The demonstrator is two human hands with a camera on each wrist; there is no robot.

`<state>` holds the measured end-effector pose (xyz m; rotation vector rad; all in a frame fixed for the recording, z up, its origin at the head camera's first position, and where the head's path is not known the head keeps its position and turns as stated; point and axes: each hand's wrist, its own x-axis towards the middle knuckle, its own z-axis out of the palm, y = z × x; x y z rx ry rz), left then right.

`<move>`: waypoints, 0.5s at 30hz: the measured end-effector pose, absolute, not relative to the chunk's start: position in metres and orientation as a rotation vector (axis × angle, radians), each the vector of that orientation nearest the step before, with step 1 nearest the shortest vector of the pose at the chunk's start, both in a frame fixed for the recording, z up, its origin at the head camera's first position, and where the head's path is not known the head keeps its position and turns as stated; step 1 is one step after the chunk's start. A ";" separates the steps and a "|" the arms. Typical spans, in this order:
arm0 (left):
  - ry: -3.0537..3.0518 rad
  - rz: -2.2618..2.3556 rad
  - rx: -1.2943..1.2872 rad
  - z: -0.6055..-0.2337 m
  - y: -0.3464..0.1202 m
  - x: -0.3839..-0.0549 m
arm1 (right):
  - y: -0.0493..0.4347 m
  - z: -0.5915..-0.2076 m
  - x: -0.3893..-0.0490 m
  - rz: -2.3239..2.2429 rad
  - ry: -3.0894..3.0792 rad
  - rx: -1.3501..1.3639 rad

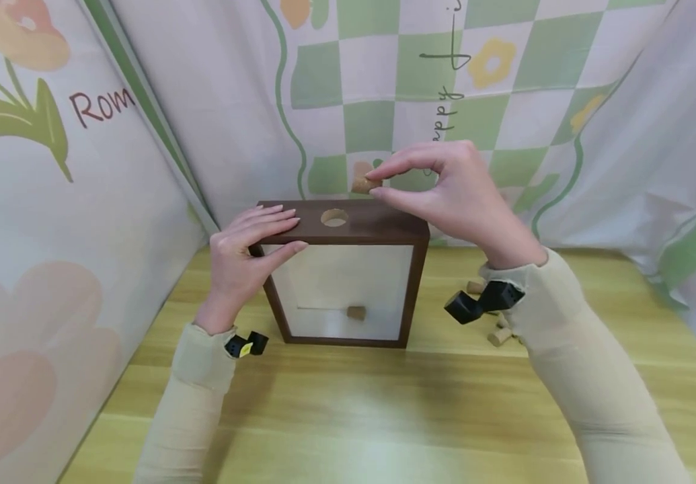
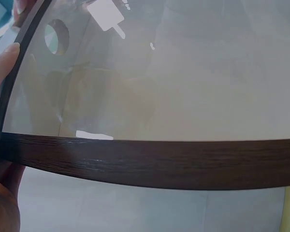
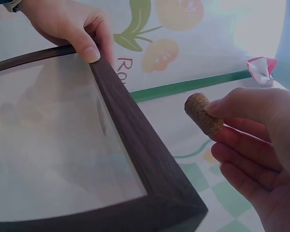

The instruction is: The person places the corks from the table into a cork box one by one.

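At the far left hangs a white cloth (image 1: 99,208) printed with flowers and brown lettering. Next comes the left hand (image 1: 245,249), a small black camera (image 1: 246,345) at its wrist; its grip is apart, straight fingers resting along the left end of a dark brown wooden box frame (image 1: 384,227), thumb on the front edge. The frame stands upright on the wood-grain desk (image 1: 348,417), with a round hole (image 1: 334,218) in its top. Low behind the clear front pane lies one cork stopper (image 1: 356,313). To the right of the hole and near it, a held cork (image 1: 362,185) is in the air, apart from the frame. The grip of the right hand (image 1: 453,195) is clamped on it, thumb against fingers. Below that wrist and its black camera (image 1: 464,307), several loose corks (image 1: 499,337) lie on the desk. Behind hangs a green-and-white checkered cloth (image 1: 368,60).
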<state>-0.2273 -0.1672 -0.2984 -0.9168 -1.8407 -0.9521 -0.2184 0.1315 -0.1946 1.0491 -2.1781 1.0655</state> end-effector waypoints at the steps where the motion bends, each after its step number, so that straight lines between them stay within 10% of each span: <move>1: -1.837 -0.956 -0.916 -0.298 -0.167 -0.228 | 0.130 -0.194 -0.221 1.067 -2.180 1.063; 15: -1.870 -0.943 -0.906 -0.296 -0.169 -0.225 | 0.109 -0.199 -0.245 1.012 -2.371 1.201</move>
